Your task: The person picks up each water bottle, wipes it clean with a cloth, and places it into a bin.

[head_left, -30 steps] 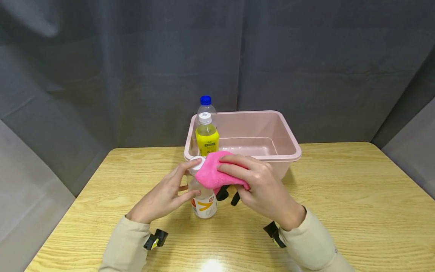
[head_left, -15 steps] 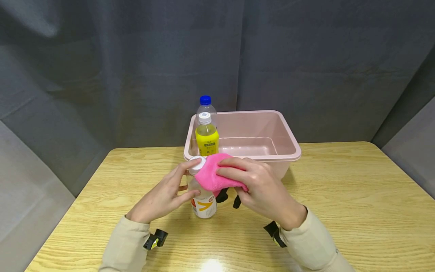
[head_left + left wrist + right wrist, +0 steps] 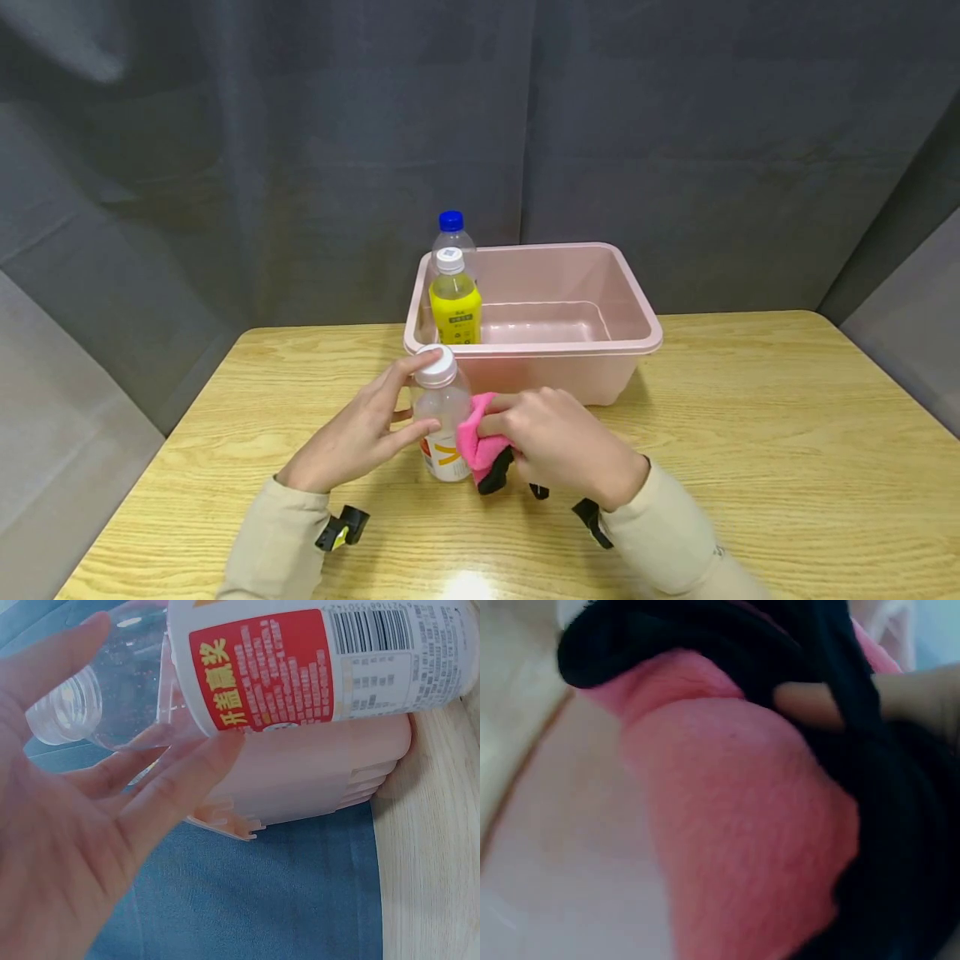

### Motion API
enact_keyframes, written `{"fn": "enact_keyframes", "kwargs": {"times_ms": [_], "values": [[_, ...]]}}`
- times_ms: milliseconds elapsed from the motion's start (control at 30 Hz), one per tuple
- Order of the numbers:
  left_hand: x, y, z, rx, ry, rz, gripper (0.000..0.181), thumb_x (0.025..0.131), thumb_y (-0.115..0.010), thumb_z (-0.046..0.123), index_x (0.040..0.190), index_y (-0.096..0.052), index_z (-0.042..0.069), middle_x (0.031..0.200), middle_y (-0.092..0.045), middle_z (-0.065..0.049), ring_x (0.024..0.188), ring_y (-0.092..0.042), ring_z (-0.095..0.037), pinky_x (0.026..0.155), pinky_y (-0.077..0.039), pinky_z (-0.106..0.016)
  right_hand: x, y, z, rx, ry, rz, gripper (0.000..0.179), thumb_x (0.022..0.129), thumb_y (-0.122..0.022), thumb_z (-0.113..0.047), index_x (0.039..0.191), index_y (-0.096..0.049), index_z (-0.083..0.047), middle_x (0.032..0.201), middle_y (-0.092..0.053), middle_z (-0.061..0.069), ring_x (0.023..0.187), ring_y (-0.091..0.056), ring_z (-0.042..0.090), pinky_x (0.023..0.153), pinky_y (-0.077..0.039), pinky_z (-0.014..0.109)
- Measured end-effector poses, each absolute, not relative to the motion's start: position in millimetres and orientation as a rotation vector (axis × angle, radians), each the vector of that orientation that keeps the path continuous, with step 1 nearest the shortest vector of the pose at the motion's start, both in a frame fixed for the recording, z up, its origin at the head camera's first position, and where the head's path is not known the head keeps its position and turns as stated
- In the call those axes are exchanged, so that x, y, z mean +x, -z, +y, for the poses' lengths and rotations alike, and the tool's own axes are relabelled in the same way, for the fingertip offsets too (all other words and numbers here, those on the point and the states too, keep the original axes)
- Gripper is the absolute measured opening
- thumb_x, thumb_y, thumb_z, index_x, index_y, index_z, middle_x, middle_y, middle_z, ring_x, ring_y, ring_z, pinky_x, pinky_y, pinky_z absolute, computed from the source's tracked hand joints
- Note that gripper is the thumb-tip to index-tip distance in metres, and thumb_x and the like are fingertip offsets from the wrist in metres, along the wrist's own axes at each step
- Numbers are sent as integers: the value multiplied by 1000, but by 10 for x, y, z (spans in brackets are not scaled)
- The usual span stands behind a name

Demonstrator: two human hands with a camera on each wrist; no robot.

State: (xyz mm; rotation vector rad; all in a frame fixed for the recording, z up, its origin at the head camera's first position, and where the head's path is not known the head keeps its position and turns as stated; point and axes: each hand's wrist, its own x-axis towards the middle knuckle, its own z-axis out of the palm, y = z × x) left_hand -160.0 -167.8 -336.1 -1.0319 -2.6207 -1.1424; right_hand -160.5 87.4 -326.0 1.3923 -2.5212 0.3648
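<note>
A clear plastic bottle [image 3: 442, 408] with a white, red and yellow label stands on the table in front of the basin. My left hand [image 3: 363, 429] holds its upper part, one finger over the whitish top and the thumb against the side. The left wrist view shows the label's red panel [image 3: 262, 667] and the thumb beside it. My right hand [image 3: 566, 442] grips a bunched pink cloth [image 3: 480, 437] with black edging, right at the bottle's right side. Up close in the right wrist view, the cloth [image 3: 735, 817] fills the middle, with black trim and a strap around it.
Behind the bottle sits a pale pink plastic basin [image 3: 540, 367]. Inside its left end stand a bottle with a yellow label [image 3: 456, 312] and a blue-capped clear bottle [image 3: 452, 223]. A dark grey curtain [image 3: 360, 167] hangs behind the wooden table [image 3: 765, 433].
The right hand and pink cloth have moved down from the bottle's shoulder to its lower right side, uncovering its top. My left hand has stayed on the bottle.
</note>
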Motion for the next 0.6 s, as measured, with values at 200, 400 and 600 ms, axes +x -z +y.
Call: {"fn": "enact_keyframes", "kwargs": {"times_ms": [200, 400, 600], "values": [[-1599, 3362, -1673, -1050, 1134, -2604, 73, 94, -73, 7, 152, -30, 15, 144, -46, -21, 126, -55, -37, 87, -59, -41, -1651, 3514, 751, 1465, -277, -2712, 33, 65, -69, 12, 80, -75, -17, 78, -64, -8, 63, -55, 8, 53, -46, 24], [-1602, 3359, -1674, -1053, 1139, -2610, 73, 93, -74, 7, 152, -30, 15, 144, -46, -21, 127, -55, -37, 87, -59, -41, -1666, 3504, 753, 1462, -304, -2723, 36, 66, -65, 15, 81, -75, -16, 75, -63, -10, 61, -51, 6, 52, -43, 23], [-1600, 3363, -1680, -1049, 1144, -2612, 73, 93, -74, 7, 151, -30, 15, 145, -46, -21, 127, -55, -37, 87, -59, -40, -1658, 3355, 821, 1417, -359, -2582, 40, 72, -68, 14, 97, -79, -15, 95, -73, -3, 78, -68, 13, 60, -55, 28]]}}
